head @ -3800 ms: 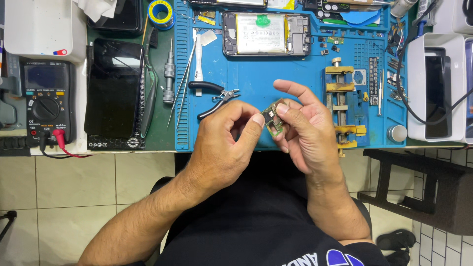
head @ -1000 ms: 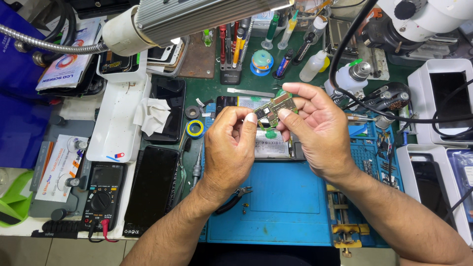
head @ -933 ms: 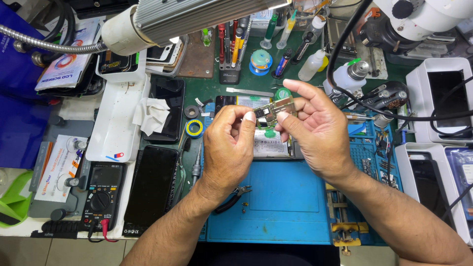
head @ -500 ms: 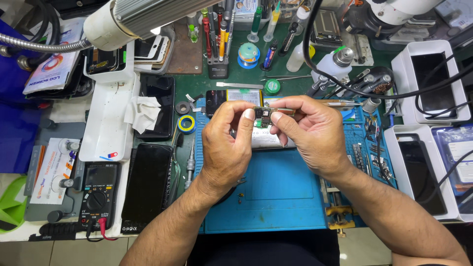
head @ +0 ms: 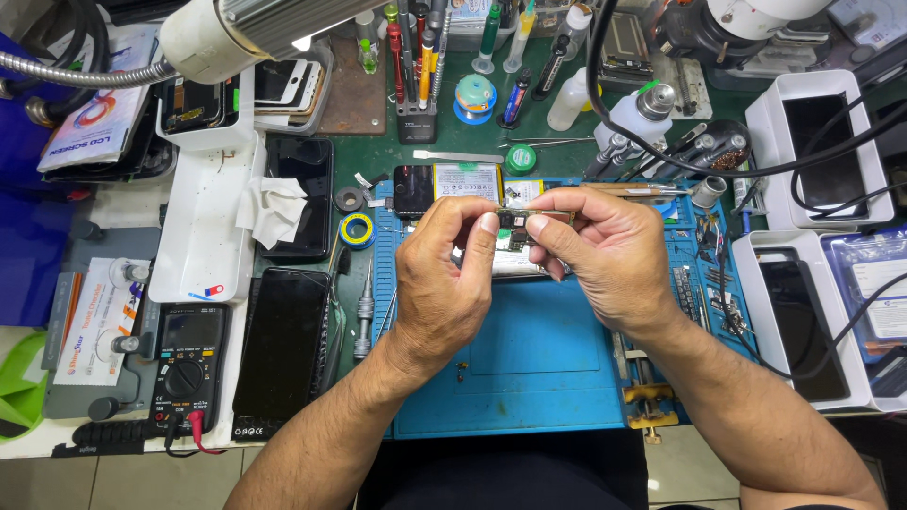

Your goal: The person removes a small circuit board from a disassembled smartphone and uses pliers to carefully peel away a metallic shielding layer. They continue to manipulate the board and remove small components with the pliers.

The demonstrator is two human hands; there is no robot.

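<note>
small circuit board (head: 515, 229) pinched between both hands (above the blue mat (head: 529, 368))

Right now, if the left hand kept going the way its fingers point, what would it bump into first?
The left hand points up and to the right, toward the small circuit board it pinches with the right hand. Past that, probably the opened phone on the blue mat, though depth is unclear.

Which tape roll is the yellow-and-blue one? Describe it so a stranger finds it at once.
Start at the blue work mat and go to its upper left corner. Just off that edge lies the tape roll, ringed yellow and blue, unlike the dark ring above it.
</note>
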